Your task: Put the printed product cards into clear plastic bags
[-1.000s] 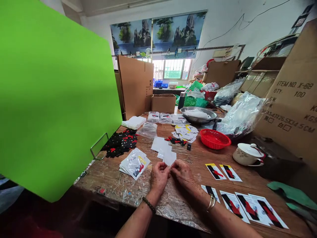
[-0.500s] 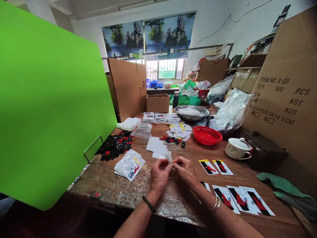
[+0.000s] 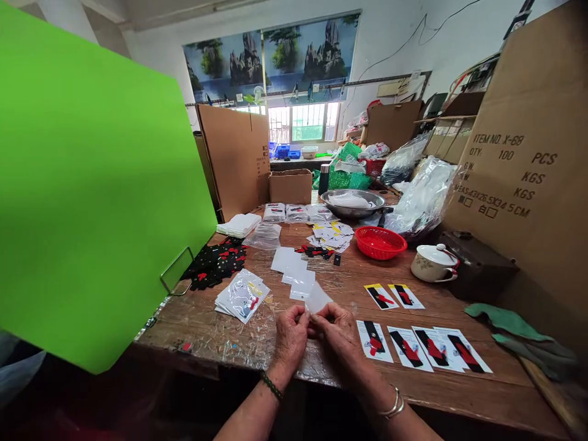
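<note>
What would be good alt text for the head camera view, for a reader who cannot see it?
Both hands, left hand and right hand, pinch a small clear plastic bag above a wooden table. Printed cards lie to the right, a stack of filled bags to the left, a red basket behind.

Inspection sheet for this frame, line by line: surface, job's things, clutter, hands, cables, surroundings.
Surface: wooden table, partly under clear film.
Job's things: small clear bag pinched by both hands; loose clear bags; printed cards at right; filled bags at left.
Clutter: red basket, lidded cup, metal basin, black-red pieces, green cloth.
Hands: left hand and right hand, both gripping the bag.
Cables: wire on wall.
Surroundings: cardboard boxes, window.
</note>
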A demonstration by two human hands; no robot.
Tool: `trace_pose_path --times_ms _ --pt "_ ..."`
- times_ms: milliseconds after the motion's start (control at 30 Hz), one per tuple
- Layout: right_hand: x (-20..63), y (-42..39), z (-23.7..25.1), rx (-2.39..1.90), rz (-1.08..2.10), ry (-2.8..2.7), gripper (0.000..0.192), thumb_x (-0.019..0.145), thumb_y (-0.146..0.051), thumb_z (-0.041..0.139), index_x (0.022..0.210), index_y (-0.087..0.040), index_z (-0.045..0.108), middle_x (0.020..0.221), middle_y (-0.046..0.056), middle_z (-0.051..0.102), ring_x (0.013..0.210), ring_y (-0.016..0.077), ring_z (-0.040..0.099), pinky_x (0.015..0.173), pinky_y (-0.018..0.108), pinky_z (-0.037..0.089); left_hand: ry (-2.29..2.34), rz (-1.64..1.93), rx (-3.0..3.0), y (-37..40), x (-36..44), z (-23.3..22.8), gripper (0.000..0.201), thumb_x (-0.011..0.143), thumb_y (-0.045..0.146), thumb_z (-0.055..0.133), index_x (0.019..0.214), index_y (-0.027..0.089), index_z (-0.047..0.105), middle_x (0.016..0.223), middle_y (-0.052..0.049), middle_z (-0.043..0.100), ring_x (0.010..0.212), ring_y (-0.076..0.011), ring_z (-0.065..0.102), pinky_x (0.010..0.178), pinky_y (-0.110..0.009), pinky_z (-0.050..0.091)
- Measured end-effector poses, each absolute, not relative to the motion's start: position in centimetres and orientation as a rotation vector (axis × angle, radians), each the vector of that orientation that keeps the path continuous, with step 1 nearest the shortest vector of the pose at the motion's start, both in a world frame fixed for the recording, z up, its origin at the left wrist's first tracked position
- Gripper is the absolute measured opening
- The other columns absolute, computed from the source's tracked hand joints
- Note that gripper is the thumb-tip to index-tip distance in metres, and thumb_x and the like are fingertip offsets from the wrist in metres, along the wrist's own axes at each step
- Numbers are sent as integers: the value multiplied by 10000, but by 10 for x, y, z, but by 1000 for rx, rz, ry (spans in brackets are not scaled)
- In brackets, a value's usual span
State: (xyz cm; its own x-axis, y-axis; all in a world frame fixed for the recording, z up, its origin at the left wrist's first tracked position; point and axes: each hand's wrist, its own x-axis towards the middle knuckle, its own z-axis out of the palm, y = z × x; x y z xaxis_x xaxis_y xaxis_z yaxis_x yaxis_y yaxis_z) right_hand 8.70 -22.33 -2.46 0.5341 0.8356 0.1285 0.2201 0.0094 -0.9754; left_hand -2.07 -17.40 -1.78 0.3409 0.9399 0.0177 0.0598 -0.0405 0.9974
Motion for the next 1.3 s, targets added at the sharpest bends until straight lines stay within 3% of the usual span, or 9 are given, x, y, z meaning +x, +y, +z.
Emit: trace_pose_path --times_ms 167,333,433,567,700,800,967,1067,1300 --pt "75 -229 -26 -1643 44 -1114 181 803 -225 480 622 -218 471 688 29 533 641 186 494 612 295 370 1221 983 1722 -175 -14 -19 127 701 169 566 576 186 564 535 9 573 520 -132 519 547 -238 356" --pt "68 -232 -25 -1667 -313 -1214 175 854 -137 426 706 -229 445 731 40 507 724 221 482 659 322 380 1302 974 1756 -173 -9 -17 139 678 148 579 559 192 523 538 20 540 535 -126 471 569 -247 314" --pt "70 -232 -24 -1697 -322 -1251 115 827 -112 429 843 -209 489 842 71 543 818 246 502 724 352 417 1284 991 1732 -180 -11 -14 191 718 185 575 540 197 505 524 29 503 528 -119 424 564 -251 297" --pt "84 -226 -23 -1699 -234 -1170 205 824 -127 429 1004 -185 510 967 103 564 900 260 536 766 377 457 1162 997 1632 -202 -14 -9 202 726 225 628 547 188 542 529 32 497 550 -115 419 585 -250 319" --pt "98 -224 -16 -1598 -178 -1037 120 812 -134 463 883 -199 535 900 74 559 849 242 549 749 370 471 798 822 1041 -218 -19 0 133 694 268 729 754 173 659 649 0 613 614 -131 545 613 -247 422" --pt "94 -232 -10 -1477 -136 -1099 107 804 -119 501 770 -208 550 884 55 551 852 222 547 749 348 470 531 694 608 -214 -20 12 312 747 304 730 1010 146 674 876 -67 703 732 -161 633 681 -280 511" --pt "75 -250 -9 -1417 -243 -1305 150 818 -92 544 806 -217 627 1006 56 558 956 229 526 841 389 432 570 729 222 -201 -11 30 122 876 199 596 853 96 658 771 -69 700 667 -128 653 647 -223 537" --pt "73 -258 -12 -1509 -394 -1276 142 854 -116 546 903 -213 638 1102 86 553 1036 261 500 894 438 402 655 693 188 -206 -4 31 134 891 116 548 797 100 642 719 -59 691 622 -125 656 626 -225 542" --pt "79 -280 -12 -1697 -284 -1360 161 915 -150 492 997 -217 614 1113 96 576 1024 255 507 906 416 409 769 792 338 -221 9 11 50 780 68 689 763 97 652 693 -50 705 574 -143 655 611 -255 550"
